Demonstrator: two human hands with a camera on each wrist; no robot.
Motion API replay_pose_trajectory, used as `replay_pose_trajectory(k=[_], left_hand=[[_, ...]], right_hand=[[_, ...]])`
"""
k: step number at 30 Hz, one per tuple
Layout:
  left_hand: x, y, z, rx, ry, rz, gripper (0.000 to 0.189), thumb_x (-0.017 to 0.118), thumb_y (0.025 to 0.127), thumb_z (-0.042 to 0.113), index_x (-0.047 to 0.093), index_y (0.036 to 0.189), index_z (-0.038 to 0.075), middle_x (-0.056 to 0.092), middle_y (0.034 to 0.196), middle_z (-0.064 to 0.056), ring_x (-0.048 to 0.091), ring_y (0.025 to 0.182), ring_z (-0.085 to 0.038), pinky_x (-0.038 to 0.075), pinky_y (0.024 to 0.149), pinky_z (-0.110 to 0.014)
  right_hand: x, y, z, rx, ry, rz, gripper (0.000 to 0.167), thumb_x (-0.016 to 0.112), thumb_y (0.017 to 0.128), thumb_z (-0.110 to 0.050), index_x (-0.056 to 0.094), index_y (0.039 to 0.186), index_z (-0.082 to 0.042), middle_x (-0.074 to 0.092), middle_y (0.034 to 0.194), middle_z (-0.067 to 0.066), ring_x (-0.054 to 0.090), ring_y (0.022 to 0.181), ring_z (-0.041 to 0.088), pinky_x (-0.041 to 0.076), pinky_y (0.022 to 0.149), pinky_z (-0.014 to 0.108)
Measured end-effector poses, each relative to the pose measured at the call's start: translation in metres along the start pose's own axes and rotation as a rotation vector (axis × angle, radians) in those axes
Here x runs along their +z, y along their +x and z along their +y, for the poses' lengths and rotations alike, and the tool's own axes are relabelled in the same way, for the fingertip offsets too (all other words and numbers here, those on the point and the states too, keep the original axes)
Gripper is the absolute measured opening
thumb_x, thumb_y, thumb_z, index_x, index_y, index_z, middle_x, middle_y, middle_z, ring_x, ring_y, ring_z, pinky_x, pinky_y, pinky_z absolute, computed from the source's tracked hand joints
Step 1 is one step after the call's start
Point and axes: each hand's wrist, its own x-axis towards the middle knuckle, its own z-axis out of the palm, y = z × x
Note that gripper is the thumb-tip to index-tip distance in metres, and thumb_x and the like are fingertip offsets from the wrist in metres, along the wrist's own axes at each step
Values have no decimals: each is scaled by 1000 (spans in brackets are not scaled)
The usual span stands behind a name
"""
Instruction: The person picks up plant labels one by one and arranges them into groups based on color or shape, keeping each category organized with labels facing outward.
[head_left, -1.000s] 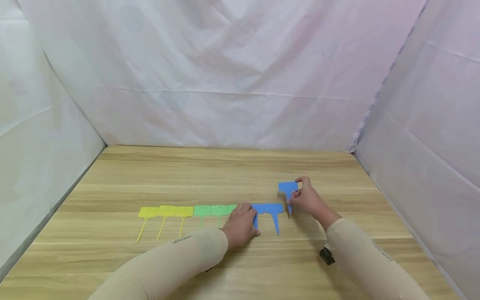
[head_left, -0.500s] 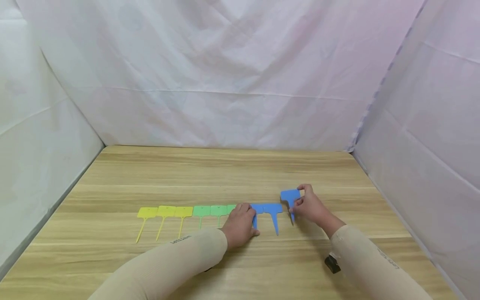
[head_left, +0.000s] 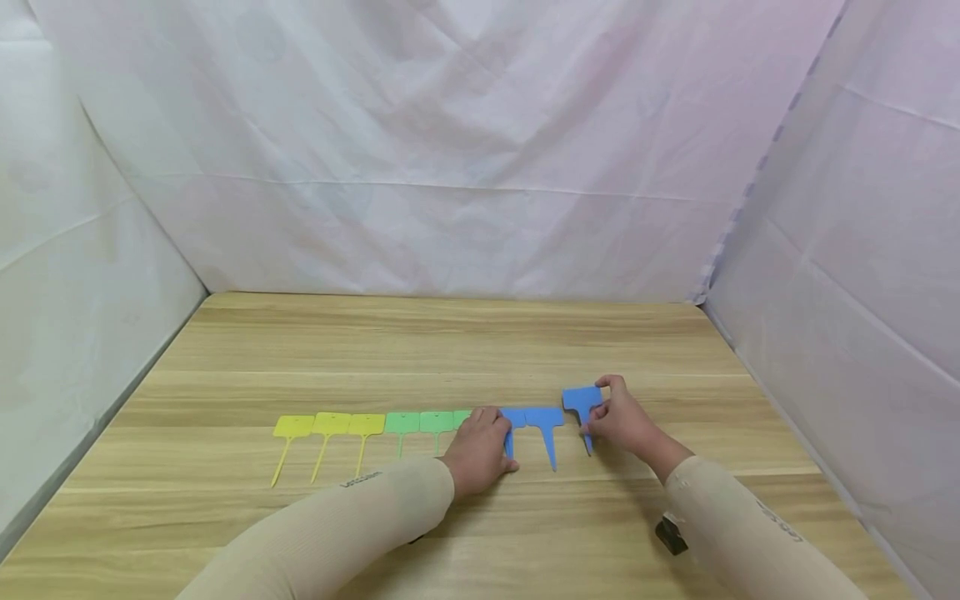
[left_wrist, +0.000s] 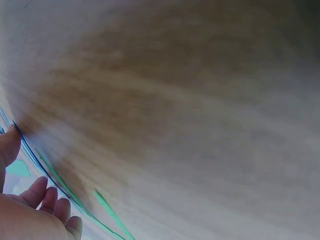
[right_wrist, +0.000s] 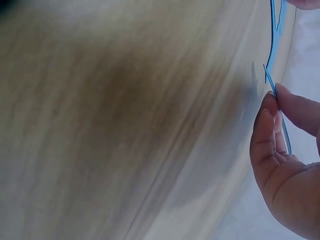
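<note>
A row of T-shaped plastic plant labels lies on the wooden table [head_left: 420,342]: yellow labels [head_left: 331,423] at the left, green labels [head_left: 402,422] in the middle, blue labels [head_left: 545,418] at the right. My left hand [head_left: 480,450] rests over the row where green meets blue, partly covering labels there. In the left wrist view its thumb and fingertips lie apart along the labels. Past the row's right end, my right hand [head_left: 622,418] pinches one blue plant label [head_left: 582,398] between thumb and fingers. That label tilts above the table with its pointed stem towards me, as the right wrist view [right_wrist: 286,132] shows.
White cloth walls [head_left: 465,150] stand behind the table and on both sides. A small black object [head_left: 671,535] shows beneath the right sleeve. Wood surface extends behind and in front of the row.
The right hand has brought its blue label towards me and slightly right, lowering it beside the row's right end. The left hand has stayed in place over the row.
</note>
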Motion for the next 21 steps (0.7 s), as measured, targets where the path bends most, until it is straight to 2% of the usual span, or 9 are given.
replay_pose_trajectory(k=[11,21], left_hand=[[1,1,-1,0,3,-5,46,72,86,37,58,115,3,52,117,-6,44,106,-21,38,98,-33],[-5,-3,2,2,-14,-18,44,71,87,35,58,114,3,51,117,-7,44,108,-21,38,98,-33]], right_hand=[[2,-3,7,23,44,-17,76,74,80,4,21,134,3,60,81,10,55,70,17,49,61,30],[3,-6,15,8,50,-29,76,75,80,3,21,134,1,60,81,10,55,70,17,49,63,31]])
